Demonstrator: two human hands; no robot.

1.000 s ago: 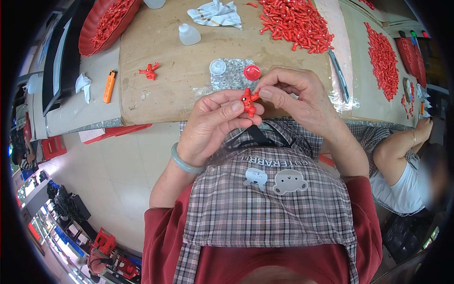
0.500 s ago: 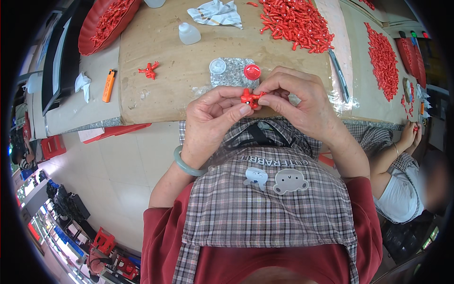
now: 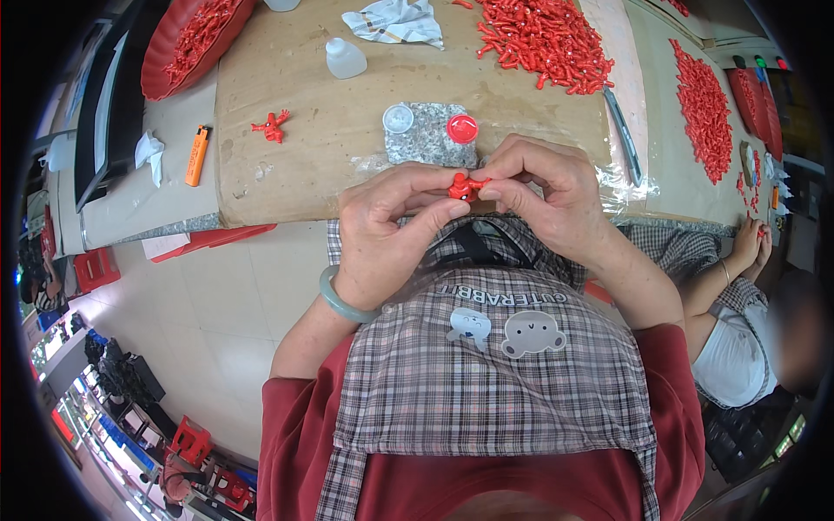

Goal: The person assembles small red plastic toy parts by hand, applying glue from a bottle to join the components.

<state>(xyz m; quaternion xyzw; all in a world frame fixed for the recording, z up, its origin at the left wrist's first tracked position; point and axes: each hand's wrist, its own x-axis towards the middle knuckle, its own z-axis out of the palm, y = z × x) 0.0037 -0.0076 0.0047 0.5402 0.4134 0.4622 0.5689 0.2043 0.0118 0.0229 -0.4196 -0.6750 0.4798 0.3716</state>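
Observation:
Between my two hands, just past the table's near edge, is a small red toy figure [image 3: 461, 188] with white spots on it. The thumb and fingers of my left hand [image 3: 382, 217] pinch its body. From the other side my right hand [image 3: 552, 195] pinches a thin red limb that sticks out of the figure; my fingertips partly hide where they join. Just beyond my fingers lies a speckled stone slab [image 3: 426, 152], bearing a clear round cup [image 3: 399, 118] and a small red cup [image 3: 462, 129]. Another red figure [image 3: 272, 127] rests on the table to the left.
Red parts lie in a big pile [image 3: 543, 43] at the far right and in a red dish [image 3: 161, 74] at the far left. A squeeze bottle [image 3: 346, 59], a cloth [image 3: 395, 22], an orange stick-like object [image 3: 197, 156] and a slim grey-blue tool [image 3: 624, 139] lie around. A co-worker's hands [image 3: 754, 243] are at right.
The figure has turned and tipped slightly between my fingers, its body showing less of its side. Both hands keep their pinch and have shifted very little.

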